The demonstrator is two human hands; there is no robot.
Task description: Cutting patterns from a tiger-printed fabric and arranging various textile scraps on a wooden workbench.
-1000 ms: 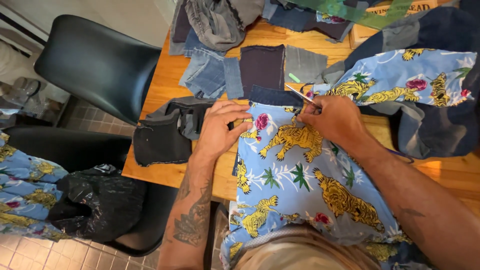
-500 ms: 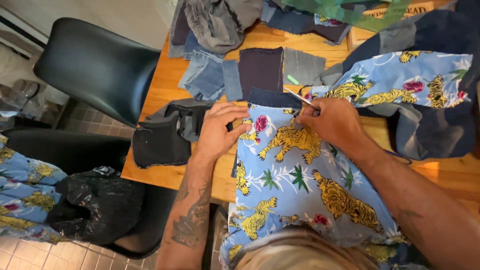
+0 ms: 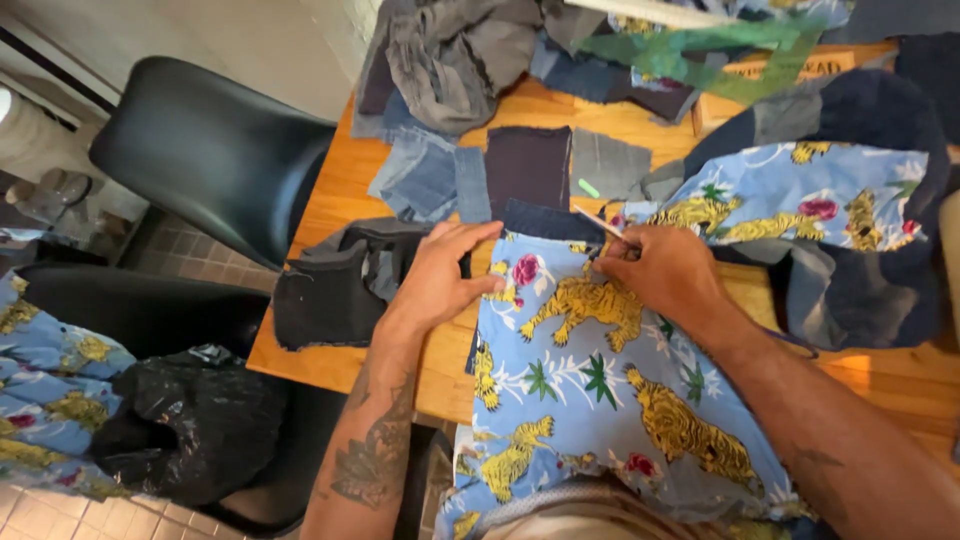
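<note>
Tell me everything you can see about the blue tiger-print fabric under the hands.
The blue tiger-print fabric looks like thin woven cloth with yellow tigers, pink flowers and green palms. It lies flat on the wooden table, hanging off the near edge. The left hand presses its left edge; the right hand pinches its top edge, holding a thin pale stick.

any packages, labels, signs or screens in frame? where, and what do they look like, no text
Wooden box with dark printing: top right of the table, flat tan face, partly under green fabric.
Black plastic bag: lower left, on a black chair, crumpled and shiny.
No screens or signs visible.
</note>
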